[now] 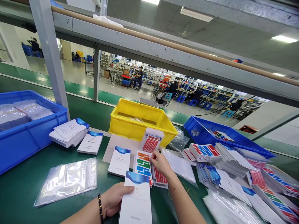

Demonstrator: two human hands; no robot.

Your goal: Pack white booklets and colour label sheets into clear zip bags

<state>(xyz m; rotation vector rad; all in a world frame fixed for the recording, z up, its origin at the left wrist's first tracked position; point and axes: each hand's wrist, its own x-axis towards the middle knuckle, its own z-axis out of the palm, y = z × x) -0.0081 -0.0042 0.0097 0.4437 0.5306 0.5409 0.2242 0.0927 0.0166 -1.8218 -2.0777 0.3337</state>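
Note:
My left hand (pixel 115 197), with a beaded bracelet at the wrist, grips a white booklet (pixel 137 202) with a blue top, thumb on its cover. My right hand (pixel 160 162) pinches the right edge of a sticker sheet (pixel 143 166) printed in orange, green and blue. The held booklet covers the sheet's lower end. Under my right wrist lie red-and-white sticker sheets (pixel 160 178). More red label sheets (pixel 151 143) lean against the yellow bin (pixel 140 129). Left of the sticker sheet lies another stack of white booklets (pixel 119 161).
Clear zip bags (pixel 67 180) and booklet stacks (pixel 70 132) lie left, beside a blue bin (pixel 30 140) of bagged items. To the right are plastic bags (pixel 179 166), rubber bands (pixel 192 193), sticker stacks (pixel 203 152) and a tilted blue bin (pixel 224 137). A metal frame (pixel 163 46) crosses above.

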